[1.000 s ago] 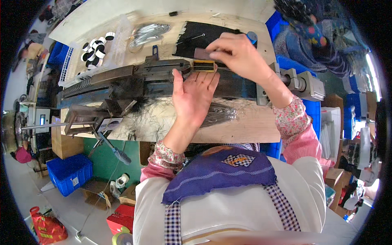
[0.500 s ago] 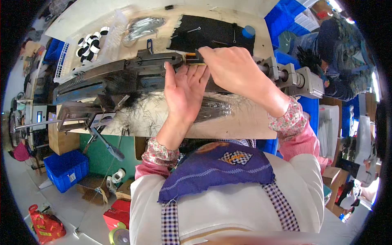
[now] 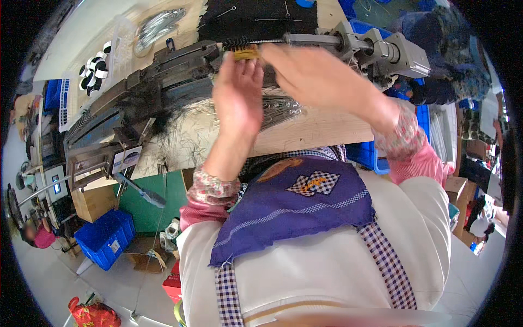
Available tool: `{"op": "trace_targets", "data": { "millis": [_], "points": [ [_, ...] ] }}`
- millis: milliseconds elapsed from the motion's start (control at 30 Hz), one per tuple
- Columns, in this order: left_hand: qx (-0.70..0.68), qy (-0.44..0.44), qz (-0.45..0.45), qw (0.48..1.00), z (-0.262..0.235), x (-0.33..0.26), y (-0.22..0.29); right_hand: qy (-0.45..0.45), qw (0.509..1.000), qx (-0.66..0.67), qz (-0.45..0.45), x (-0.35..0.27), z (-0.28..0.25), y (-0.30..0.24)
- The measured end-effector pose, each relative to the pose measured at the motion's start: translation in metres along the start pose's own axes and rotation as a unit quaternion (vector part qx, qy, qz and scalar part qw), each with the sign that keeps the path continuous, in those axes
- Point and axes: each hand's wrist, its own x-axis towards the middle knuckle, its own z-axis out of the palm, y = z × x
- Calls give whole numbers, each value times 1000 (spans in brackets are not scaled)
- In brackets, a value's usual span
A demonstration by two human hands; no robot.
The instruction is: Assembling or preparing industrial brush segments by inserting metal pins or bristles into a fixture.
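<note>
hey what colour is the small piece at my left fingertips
The small piece at your left hand is mostly yellow, best seen in the head view.

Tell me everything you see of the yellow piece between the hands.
The yellow piece is small and roughly block-shaped, with darker patches; its material is unclear. It lies roughly level at the fingertips of the left hand, just on the person's side of the black bristles. Fingers of the right hand are at its right end; blur hides whether they touch.
</note>
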Motion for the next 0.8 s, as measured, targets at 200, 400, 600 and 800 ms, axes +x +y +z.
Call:
{"op": "trace_targets", "data": {
  "millis": [200, 400, 600, 800],
  "points": [
    [43, 44, -53, 997, -16, 3, -29, -145, 987, -9, -75, -63, 70, 2],
    [455, -200, 93, 863, -66, -95, 53, -36, 988, -7, -150, -62, 90, 18],
    [857, 367, 314, 177, -233, -167, 181, 78, 975, 208, -2, -73, 13, 30],
    [789, 541, 110, 270, -275, -221, 233, 231, 862, 417, 172, -80, -38, 42]
  ]
}}
